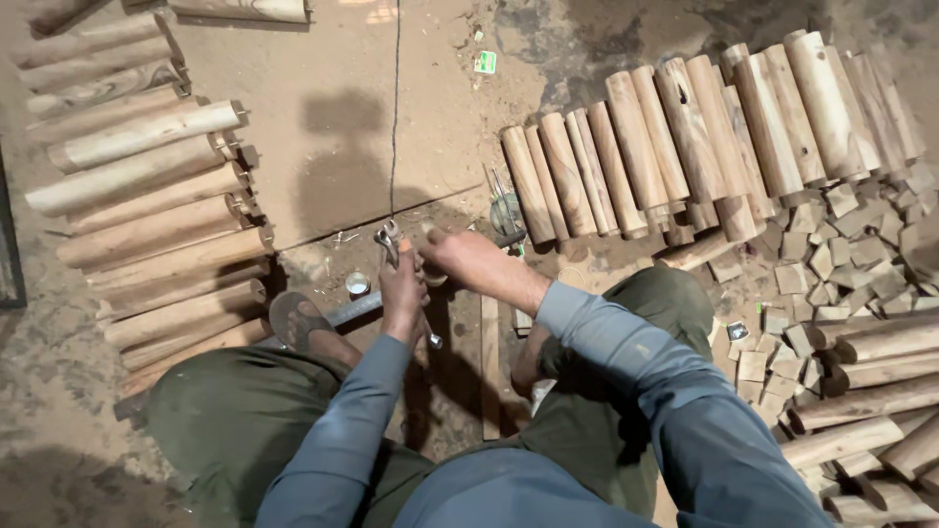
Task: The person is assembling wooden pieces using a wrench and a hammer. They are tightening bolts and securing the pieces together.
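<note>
I am squatting over a dirt floor. My left hand is closed on a metal wrench whose head sticks out above my fingers and whose other end shows below my wrist. My right hand reaches in from the right, fingers curled on a small part just beside the wrench head; what it grips is hidden. A thin cord runs straight up from the wrench head. A metal bar lies under my left hand.
Rows of turned wooden cylinders lie on the left and upper right. Small wooden blocks are heaped at right above more cylinders. My sandalled foot, a small tin and a wooden slat are near my hands.
</note>
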